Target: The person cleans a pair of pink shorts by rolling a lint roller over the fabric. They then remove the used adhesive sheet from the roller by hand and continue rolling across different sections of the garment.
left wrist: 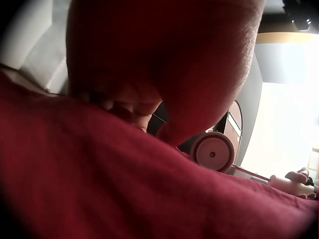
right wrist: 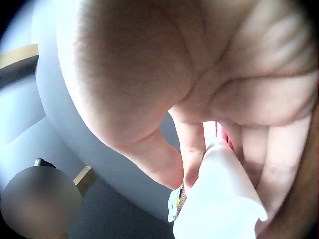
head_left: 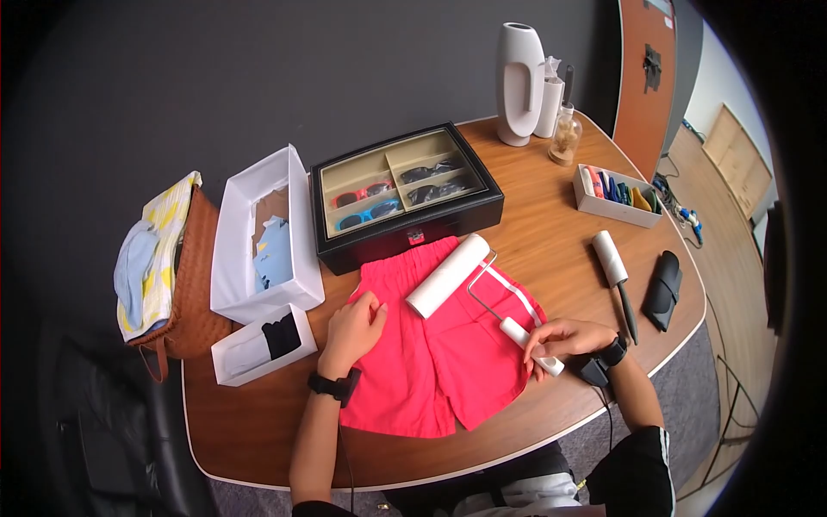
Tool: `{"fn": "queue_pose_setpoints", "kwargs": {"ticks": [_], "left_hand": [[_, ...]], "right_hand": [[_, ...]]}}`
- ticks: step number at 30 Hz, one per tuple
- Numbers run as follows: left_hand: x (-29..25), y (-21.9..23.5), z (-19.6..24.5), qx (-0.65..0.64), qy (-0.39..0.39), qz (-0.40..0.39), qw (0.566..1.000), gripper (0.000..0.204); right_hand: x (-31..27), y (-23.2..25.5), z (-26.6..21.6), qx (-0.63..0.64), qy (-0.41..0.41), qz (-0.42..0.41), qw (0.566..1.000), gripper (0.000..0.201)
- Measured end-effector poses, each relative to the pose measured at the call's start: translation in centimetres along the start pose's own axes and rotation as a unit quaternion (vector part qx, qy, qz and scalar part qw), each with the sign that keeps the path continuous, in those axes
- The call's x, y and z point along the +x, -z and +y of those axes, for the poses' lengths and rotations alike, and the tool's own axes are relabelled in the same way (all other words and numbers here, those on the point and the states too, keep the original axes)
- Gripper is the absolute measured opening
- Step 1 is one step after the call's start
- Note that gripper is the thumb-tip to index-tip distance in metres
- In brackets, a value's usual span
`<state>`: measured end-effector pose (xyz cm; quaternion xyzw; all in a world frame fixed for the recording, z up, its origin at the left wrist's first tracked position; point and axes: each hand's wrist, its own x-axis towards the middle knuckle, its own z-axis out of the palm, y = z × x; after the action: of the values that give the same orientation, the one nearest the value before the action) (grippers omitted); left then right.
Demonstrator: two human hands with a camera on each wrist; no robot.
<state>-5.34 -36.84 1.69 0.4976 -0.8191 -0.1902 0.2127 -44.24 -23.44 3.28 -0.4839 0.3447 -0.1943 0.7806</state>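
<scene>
1. The left forearm reaches up from the table's near edge; the left hand (head_left: 355, 332) rests on the left side of the shorts (head_left: 405, 362), its fingers loosely bent and its thumb apart from them. Whether it pinches any cloth cannot be told.
2. The right forearm slants inward from the right; the right hand (head_left: 568, 339) has its fingers curled round the handle of the roller (head_left: 448, 277).
3. The roller's white cylinder is over the upper part of the red shorts, tilted, its handle reaching past their right edge.
4. The wooden table (head_left: 551, 194) has a pale rim. Behind the shorts stands a glasses case (head_left: 366, 250); to its left are a white box (head_left: 303, 280), a small box (head_left: 301, 346) and a basket (head_left: 196, 284).
5. On the right lie a second roller (head_left: 609, 258), a black pouch (head_left: 663, 291) and a box of coloured cloths (head_left: 616, 209).
6. At the back stand a white vase (head_left: 510, 103) and a glass jar (head_left: 564, 142).
7. Beyond are a dark wall (head_left: 258, 77) and an orange door (head_left: 644, 112).
</scene>
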Motion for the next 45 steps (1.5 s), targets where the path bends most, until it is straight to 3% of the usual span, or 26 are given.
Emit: {"fn": "queue_pose_setpoints", "kwargs": {"ticks": [45], "left_hand": [[0.04, -0.16, -0.04, 0.005, 0.004, 0.001, 1.0, 0.021]], "right_hand": [[0.04, 0.15, 0.2, 0.016, 0.011, -0.013, 1.0, 0.025]]}}
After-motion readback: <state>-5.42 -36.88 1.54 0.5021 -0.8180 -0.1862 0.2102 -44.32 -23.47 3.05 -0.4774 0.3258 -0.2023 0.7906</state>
